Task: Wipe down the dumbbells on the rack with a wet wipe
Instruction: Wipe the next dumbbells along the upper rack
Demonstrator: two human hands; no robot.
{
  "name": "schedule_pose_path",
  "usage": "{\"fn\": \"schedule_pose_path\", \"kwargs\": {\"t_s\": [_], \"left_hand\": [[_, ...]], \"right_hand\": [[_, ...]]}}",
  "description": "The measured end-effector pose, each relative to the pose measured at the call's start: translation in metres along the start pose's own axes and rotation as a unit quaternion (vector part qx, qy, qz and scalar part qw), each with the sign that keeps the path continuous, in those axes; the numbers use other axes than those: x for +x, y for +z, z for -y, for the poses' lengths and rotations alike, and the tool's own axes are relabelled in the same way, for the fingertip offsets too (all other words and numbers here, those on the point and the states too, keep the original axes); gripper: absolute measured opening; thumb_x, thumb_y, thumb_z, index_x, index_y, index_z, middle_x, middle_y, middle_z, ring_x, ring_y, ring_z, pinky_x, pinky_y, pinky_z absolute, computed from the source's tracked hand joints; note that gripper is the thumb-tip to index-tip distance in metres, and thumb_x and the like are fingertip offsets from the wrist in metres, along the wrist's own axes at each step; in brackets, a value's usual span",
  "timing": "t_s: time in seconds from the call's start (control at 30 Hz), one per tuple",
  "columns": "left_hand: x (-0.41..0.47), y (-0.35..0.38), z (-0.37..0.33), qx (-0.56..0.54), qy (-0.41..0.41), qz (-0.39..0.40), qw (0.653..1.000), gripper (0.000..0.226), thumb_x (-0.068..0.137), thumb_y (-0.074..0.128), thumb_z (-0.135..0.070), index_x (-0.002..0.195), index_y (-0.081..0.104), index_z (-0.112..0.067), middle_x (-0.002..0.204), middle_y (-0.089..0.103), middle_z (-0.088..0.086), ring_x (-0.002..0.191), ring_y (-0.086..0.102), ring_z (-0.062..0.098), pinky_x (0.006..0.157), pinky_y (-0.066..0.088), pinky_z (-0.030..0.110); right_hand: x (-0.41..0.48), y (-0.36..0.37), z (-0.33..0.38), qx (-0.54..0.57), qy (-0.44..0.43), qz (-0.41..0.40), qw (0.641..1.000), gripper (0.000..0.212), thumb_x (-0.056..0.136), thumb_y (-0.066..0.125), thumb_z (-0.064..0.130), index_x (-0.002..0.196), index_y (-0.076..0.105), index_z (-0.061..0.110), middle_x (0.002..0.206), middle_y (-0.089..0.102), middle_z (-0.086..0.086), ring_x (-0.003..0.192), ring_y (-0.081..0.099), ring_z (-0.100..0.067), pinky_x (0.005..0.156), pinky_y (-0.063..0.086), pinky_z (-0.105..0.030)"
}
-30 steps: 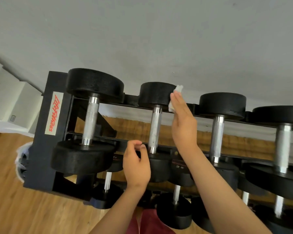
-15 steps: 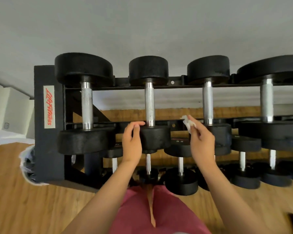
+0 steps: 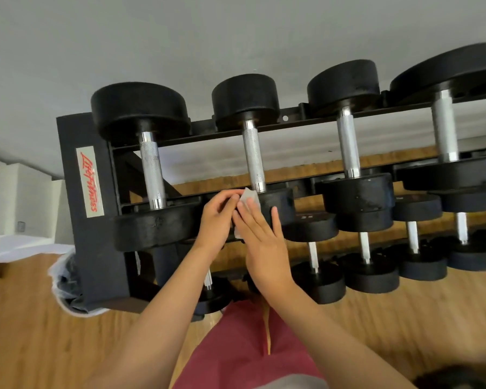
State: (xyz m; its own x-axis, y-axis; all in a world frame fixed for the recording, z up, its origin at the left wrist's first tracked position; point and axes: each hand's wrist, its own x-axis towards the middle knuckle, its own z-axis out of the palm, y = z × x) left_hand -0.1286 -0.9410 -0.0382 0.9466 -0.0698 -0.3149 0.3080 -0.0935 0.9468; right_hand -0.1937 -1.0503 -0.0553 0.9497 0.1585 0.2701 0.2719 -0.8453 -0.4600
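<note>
Though half-covered, one wipe (image 3: 247, 198), two hands (image 3: 216, 220) (image 3: 265, 249)

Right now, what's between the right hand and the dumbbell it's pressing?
The wet wipe, flattened under the right hand against the near end of the dumbbell, in the head view.

— The dumbbell heads (image 3: 244, 96)?
— Matt black, faintly grainy. Their handles (image 3: 253, 155) are bright, knurled metal.
— The rack (image 3: 68, 220), the floor (image 3: 26, 332)?
— Matt black metal; smooth, glossy wood. The wipe (image 3: 247, 196) is thin, white cloth or paper.
</note>
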Motion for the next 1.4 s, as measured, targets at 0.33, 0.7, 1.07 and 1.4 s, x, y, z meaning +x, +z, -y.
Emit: {"fn": "schedule_pose_path", "kwargs": {"t_s": [0.33, 0.7, 1.07, 1.4], "left_hand": [[0.002, -0.001, 0.004, 0.000, 0.007, 0.005, 1.000, 0.026, 0.102, 0.043, -0.011, 0.108, 0.068, -0.018, 0.113, 0.066, -0.004, 0.102, 0.059, -0.005, 0.080, 0.044, 0.005], [0.003, -0.002, 0.001, 0.020, 0.003, 0.009, 1.000, 0.034, 0.105, 0.034, -0.012, 0.109, 0.068, -0.015, 0.111, 0.068, -0.006, 0.101, 0.060, -0.005, 0.082, 0.043, 0.004], [0.006, 0.014, -0.010, 0.017, -0.029, -0.076, 0.997, 0.031, 0.103, 0.038, -0.013, 0.097, 0.068, -0.007, 0.100, 0.067, 0.000, 0.091, 0.060, -0.002, 0.078, 0.042, 0.012], [0.013, 0.064, 0.000, 0.051, -0.025, -0.248, 0.967, 0.020, 0.103, 0.037, -0.018, 0.097, 0.055, -0.020, 0.104, 0.057, 0.005, 0.084, 0.052, -0.012, 0.073, 0.037, 0.004]], "right_hand": [[-0.009, -0.018, -0.044, 0.104, 0.161, -0.072, 0.979, 0.064, 0.092, 0.038, -0.013, 0.150, 0.027, 0.012, 0.155, 0.031, -0.002, 0.145, 0.020, -0.003, 0.122, 0.011, -0.042], [-0.010, -0.014, -0.047, -0.026, -0.088, 0.061, 0.994, 0.072, 0.077, 0.030, -0.007, 0.147, 0.032, 0.009, 0.156, 0.032, -0.005, 0.149, 0.012, -0.015, 0.123, 0.007, -0.041], [0.047, -0.078, -0.089, 0.325, 0.302, 0.006, 0.896, 0.043, 0.102, 0.041, 0.007, 0.143, 0.046, 0.022, 0.142, 0.053, -0.002, 0.119, 0.055, -0.010, 0.103, 0.042, -0.024], [0.105, -0.053, -0.077, 0.280, 0.289, 0.220, 0.889, 0.011, 0.090, 0.067, 0.021, 0.087, 0.064, 0.011, 0.089, 0.066, -0.003, 0.088, 0.063, -0.017, 0.087, 0.050, -0.036]]}}
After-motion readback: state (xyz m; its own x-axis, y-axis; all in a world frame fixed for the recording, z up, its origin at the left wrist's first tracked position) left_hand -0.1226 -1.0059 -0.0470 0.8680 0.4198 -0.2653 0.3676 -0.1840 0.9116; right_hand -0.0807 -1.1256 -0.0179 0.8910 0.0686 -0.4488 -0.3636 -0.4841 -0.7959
